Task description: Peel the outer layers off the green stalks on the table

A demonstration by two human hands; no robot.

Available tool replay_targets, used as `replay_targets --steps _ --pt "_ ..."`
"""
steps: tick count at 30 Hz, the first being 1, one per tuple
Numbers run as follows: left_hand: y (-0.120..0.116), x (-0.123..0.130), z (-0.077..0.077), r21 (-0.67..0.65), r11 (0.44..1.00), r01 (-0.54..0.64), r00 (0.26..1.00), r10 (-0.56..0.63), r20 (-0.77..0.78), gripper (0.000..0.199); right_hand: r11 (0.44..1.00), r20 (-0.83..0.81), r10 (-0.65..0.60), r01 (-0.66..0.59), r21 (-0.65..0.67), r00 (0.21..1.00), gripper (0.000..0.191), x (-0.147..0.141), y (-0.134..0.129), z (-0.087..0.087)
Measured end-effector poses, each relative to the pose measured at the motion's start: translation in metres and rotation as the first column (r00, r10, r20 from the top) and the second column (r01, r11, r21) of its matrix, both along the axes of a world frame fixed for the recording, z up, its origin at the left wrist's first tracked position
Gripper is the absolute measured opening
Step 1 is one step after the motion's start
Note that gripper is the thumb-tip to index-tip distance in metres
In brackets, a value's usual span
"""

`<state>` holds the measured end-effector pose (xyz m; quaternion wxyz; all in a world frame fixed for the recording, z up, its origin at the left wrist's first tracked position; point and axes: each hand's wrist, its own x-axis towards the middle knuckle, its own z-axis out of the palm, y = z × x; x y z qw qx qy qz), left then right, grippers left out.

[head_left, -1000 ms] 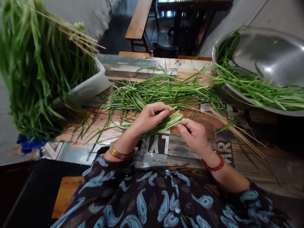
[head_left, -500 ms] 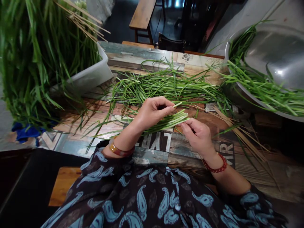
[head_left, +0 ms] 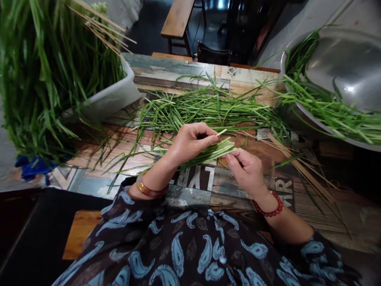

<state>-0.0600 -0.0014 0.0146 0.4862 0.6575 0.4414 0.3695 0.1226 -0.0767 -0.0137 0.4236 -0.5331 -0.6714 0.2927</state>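
My left hand (head_left: 193, 142) is closed round a bunch of garlic chives (head_left: 218, 149), whose pale cut ends point right. One stalk sticks out between its thumb and forefinger, above the others. At those pale ends, my right hand (head_left: 246, 169) pinches with thumb and forefinger at the lowest stalk of the bunch. The long green leaves trail off left beneath my left wrist. Just beyond both hands lies a loose heap of chives (head_left: 202, 107) spread across the plank-patterned table (head_left: 178, 197).
A white plastic bin (head_left: 114, 95) piled high with chives stands at the left, with straw strands (head_left: 104, 29) on top. At the right is a steel bowl (head_left: 336, 71) partly filled with chives. Dry straw (head_left: 300, 171) lies below it. A blue cloth (head_left: 34, 167) sits at the left edge.
Hardly anything differs. The view has shifted very slightly, and both hands keep their places at the bunch of chives.
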Motion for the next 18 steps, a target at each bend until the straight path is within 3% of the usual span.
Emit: replay_targets --steps 11,18 --pt "0.0012 -0.0020 0.0044 0.101 0.994 0.049 0.996 -0.042 -0.074 0.015 1.000 0.032 0.010 -0.010 -0.002 0.999 0.020 0.0002 -0.0005 -0.0031" --pt "0.0037 -0.0040 0.0014 0.103 0.977 0.187 0.978 -0.176 -0.107 0.020 0.998 -0.003 -0.004 0.004 -0.060 1.000 0.022 -0.0011 0.0013 -0.0051"
